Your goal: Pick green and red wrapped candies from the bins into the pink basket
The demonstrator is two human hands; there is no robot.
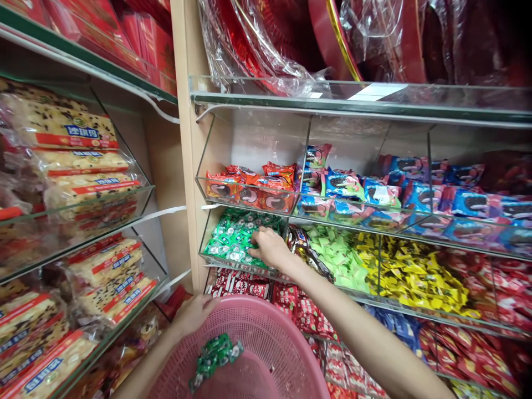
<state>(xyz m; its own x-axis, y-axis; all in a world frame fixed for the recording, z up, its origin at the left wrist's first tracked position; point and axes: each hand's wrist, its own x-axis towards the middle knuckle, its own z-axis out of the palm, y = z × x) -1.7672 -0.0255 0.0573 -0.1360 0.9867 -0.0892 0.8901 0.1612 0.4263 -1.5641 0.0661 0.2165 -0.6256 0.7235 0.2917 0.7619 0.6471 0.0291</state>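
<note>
My left hand (195, 313) grips the far rim of a pink plastic basket (266, 332) held low in front of the shelves. A small heap of green wrapped candies (214, 357) lies inside the basket. My right hand (270, 248) reaches into a clear bin of the same green candies (228, 238), fingers curled down among the wrappers. Whether candies are held in those fingers is hidden.
Clear bins line the shelves: orange snack packs (253, 185), blue cookie packs (415, 194), light green candies (336, 255), yellow candies (415, 274), red packs (245, 285) below. Wrapped nougat bars (78, 166) fill the left shelves. Red trays in plastic (291, 39) stand on top.
</note>
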